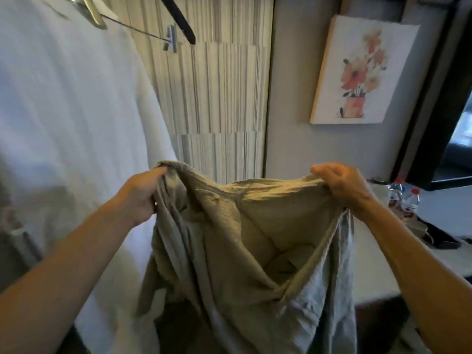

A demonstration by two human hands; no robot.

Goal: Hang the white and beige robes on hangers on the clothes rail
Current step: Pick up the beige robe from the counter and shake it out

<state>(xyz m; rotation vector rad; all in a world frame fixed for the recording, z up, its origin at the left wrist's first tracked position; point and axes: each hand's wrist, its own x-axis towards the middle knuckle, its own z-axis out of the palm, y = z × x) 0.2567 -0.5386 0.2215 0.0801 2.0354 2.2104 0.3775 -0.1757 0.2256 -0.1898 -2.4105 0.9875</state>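
The beige robe [245, 241] hangs spread in front of me, held up by its top edge. My left hand [143, 192] grips the robe's left corner and my right hand [342, 185] grips the right corner, the cloth sagging open between them. The white robe [69, 103] hangs on the left, filling that side of the view. Above it at the top left are a metal clip hanger [168, 39] and a dark hanger [178, 17]. The clothes rail itself is out of view.
A flower painting [357, 72] hangs on the grey wall at the right. Below it a white counter [439, 208] carries two water bottles [408, 200] and a dark tray [441, 236]. A striped panel [219, 98] stands behind the robes.
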